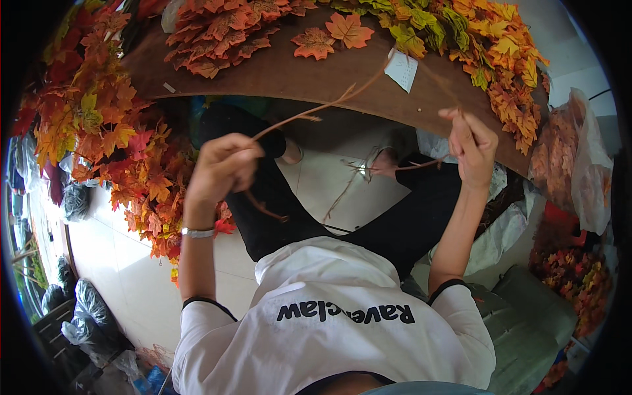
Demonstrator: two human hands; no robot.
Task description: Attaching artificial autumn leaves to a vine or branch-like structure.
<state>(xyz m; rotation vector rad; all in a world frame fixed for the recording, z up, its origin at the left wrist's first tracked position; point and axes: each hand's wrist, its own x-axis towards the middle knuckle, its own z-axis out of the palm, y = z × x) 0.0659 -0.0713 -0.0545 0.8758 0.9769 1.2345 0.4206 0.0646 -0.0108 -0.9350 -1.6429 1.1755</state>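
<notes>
A thin brown artificial twig stem [299, 117] with small side shoots bows upward between my two hands, its top of the arc over the table edge. My left hand [227, 168], slightly blurred, is closed around one part of it, and a short end sticks out below that fist. My right hand [473, 141] pinches the other side, fingers curled. From there a branched end [395, 170] hangs leftward over my lap. Neither grip shows exactly where the fingertips meet the stem. Two loose orange maple leaves [332, 36] lie on the table beyond.
A brown table [263, 79] curves across in front, bearing a stack of orange leaves [220, 29], yellow-green leaves [428, 26] and a white paper slip [401, 70]. Leaf garlands [125, 148] hang at the left. A plastic bag of leaves [569, 155] stands right.
</notes>
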